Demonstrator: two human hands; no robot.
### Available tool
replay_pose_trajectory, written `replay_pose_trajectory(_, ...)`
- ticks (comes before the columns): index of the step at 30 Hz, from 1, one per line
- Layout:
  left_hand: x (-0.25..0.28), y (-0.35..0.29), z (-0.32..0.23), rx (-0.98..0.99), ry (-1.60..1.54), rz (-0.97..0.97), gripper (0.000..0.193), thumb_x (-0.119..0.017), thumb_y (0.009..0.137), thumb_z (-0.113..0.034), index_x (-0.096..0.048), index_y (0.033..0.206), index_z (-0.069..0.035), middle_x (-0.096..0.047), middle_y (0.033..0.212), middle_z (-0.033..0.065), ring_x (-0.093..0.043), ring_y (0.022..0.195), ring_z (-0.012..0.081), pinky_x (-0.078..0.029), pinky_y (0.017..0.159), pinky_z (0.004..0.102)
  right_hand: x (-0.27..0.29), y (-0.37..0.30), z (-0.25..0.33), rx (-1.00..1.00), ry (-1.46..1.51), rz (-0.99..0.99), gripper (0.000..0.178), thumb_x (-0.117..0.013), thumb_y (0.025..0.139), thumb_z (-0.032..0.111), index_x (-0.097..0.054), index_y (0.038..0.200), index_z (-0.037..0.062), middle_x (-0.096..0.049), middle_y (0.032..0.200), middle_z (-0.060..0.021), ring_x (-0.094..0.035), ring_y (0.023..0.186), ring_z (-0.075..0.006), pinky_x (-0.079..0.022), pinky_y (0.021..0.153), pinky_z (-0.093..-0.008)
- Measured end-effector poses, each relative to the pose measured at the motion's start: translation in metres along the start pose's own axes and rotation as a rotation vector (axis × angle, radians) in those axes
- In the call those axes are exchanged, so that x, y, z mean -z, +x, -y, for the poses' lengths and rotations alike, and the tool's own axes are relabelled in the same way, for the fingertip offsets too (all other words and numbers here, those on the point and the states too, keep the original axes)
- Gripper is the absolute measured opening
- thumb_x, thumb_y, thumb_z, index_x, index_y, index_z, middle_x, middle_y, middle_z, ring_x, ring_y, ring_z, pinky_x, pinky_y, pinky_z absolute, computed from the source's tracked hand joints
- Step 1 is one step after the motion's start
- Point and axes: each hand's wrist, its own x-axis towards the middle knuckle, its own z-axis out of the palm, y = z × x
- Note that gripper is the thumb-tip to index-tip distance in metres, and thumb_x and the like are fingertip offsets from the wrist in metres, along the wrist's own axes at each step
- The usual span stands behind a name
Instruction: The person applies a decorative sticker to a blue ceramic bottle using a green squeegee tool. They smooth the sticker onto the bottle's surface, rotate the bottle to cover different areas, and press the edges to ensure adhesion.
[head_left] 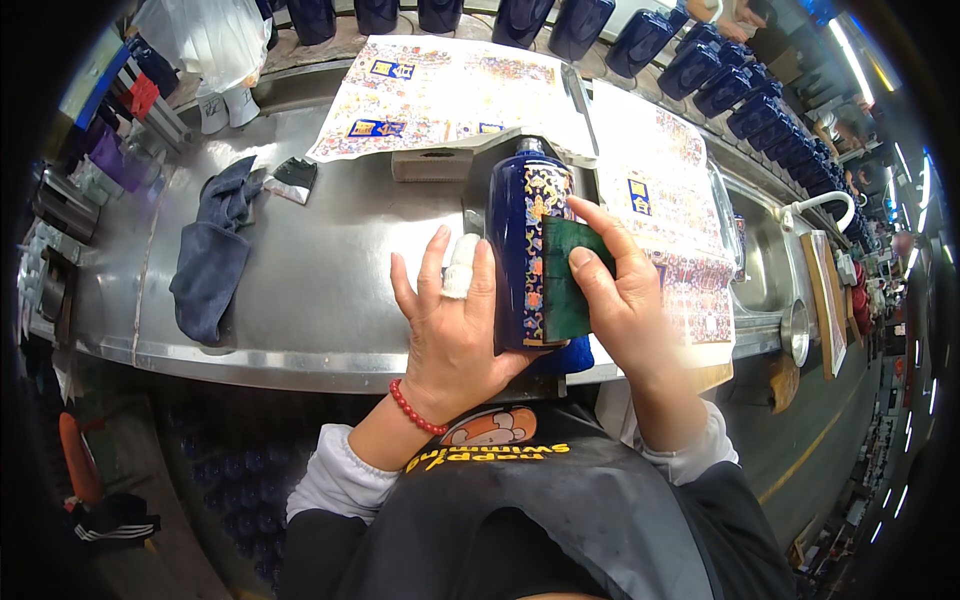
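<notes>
A dark blue bottle (509, 240) with a strip of colourful floral decal (535, 265) down its face lies before me, its neck pointing away. My left hand (450, 320) rests against its left side, fingers spread and thumb reaching under the near end; white wrapping covers one finger. In my right hand (622, 285) a flat dark green scraper (567, 285) is pinched between thumb and fingers, its edge against the decal. A blue cloth (565, 358) shows under the bottle's near end.
Printed decal sheets (440, 95) lie behind and right (690, 300). A grey-blue cloth (210, 265) is on the metal worktop (330, 300) at left. Several blue bottles (640, 45) line the back. A sink (765, 260) with a white tap (830, 205) is at right.
</notes>
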Motion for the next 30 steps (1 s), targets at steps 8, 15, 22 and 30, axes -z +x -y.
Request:
replay_pose_trajectory(8,0.001,0.0,-0.002,0.004,0.01,0.002,0.1,-0.072,0.084,-0.062,-0.046,0.14,0.017,-0.066,0.079,0.0165,-0.033,0.144,0.044,-0.007,0.113,0.0731,-0.007,0.014,0.016,0.09,-0.214,0.074,0.039,-0.057,0.097,0.007,-0.06,0.135,-0.0001,-0.073,0.1,-0.0195,-0.071,0.082,-0.0142,-0.056,0.075,-0.0329)
replay_pose_trajectory(15,0.002,-0.001,-0.001,0.01,-0.007,0.02,0.103,-0.082,0.075,-0.056,-0.046,0.142,0.014,-0.062,0.12,0.0254,-0.033,0.143,0.0451,-0.008,0.115,0.0722,0.007,0.037,0.005,-0.147,0.303,-0.053,0.041,-0.055,0.099,0.007,-0.056,0.14,-0.002,-0.068,0.105,-0.0057,-0.061,0.093,-0.0083,-0.052,0.083,-0.0233)
replay_pose_trajectory(22,-0.001,-0.002,0.003,0.005,-0.02,0.051,0.106,-0.082,0.077,-0.052,-0.038,0.147,0.014,-0.071,0.092,0.0124,-0.031,0.145,0.0431,-0.007,0.116,0.0723,0.005,0.054,-0.011,-0.159,0.199,-0.022,0.038,-0.058,0.098,0.01,-0.061,0.134,-0.0023,-0.069,0.102,-0.0053,-0.061,0.09,-0.0088,-0.051,0.081,-0.0245)
replay_pose_trajectory(30,0.0,-0.001,0.002,0.008,-0.052,0.027,0.104,-0.082,0.076,-0.056,-0.044,0.143,0.014,-0.057,0.127,0.0283,-0.037,0.14,0.0457,-0.011,0.114,0.0739,0.005,0.071,0.008,-0.175,-0.024,0.08,0.04,-0.056,0.097,0.011,-0.06,0.135,-0.0023,-0.067,0.11,-0.008,-0.061,0.097,-0.0104,-0.049,0.087,-0.0246)
